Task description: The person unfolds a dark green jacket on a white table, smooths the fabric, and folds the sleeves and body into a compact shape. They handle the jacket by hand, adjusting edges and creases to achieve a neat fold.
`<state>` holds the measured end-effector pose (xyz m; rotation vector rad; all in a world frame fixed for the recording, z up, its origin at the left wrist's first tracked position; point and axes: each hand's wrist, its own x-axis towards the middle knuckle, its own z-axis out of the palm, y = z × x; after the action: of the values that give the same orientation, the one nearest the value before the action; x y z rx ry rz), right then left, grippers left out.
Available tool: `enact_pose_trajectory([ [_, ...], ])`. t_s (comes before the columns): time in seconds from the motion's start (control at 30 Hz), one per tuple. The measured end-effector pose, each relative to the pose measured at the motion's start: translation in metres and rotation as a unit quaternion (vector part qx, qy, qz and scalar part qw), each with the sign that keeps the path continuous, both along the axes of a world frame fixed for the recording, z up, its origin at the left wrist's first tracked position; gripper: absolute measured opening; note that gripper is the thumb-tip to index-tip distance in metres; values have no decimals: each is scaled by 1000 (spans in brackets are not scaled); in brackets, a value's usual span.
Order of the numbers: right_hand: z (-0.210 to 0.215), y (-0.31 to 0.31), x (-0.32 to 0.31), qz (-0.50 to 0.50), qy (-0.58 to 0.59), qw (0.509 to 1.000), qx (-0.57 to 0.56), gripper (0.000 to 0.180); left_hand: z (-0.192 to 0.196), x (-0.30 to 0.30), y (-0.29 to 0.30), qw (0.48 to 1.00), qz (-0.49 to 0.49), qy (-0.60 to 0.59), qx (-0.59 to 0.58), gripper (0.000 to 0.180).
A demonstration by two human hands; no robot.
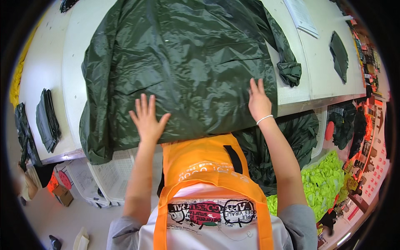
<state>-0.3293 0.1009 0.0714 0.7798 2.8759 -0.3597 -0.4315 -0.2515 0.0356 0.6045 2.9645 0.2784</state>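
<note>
A dark green, shiny waterproof jacket (pixel 191 71) lies spread over the white table, its lower hem hanging at the near edge. My left hand (pixel 149 118) rests on it left of the middle, fingers spread flat. Near its right side my right hand (pixel 259 100) also lies on the fabric with fingers stretched out. Neither hand grips anything. One sleeve (pixel 288 71) bends out at the right, its cuff bunched on the table. At the left another part of the jacket (pixel 96 137) droops over the edge.
Stacks of dark green pieces (pixel 48 121) lie on the white table (pixel 73 75) at left, one piece (pixel 338 56) and paper sheets (pixel 301 16) at right. Below stand white plastic crates (pixel 114 177), a dark green fabric heap (pixel 298 133) and a yellow-green pile (pixel 323 181).
</note>
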Motion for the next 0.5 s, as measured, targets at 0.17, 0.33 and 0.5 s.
enact_pose_trajectory([
  [0.17, -5, 9, 7, 150, 2, 987, -56, 39, 11, -21, -42, 999, 24, -31, 2, 67],
  [0.33, 8, 49, -70, 179, 112, 977, -28, 39, 47, -43, 45, 981, -43, 72, 174, 41],
  [0.5, -22, 98, -111, 206, 195, 956, -77, 16, 32, -82, 128, 959, -164, 25, 229, 58],
])
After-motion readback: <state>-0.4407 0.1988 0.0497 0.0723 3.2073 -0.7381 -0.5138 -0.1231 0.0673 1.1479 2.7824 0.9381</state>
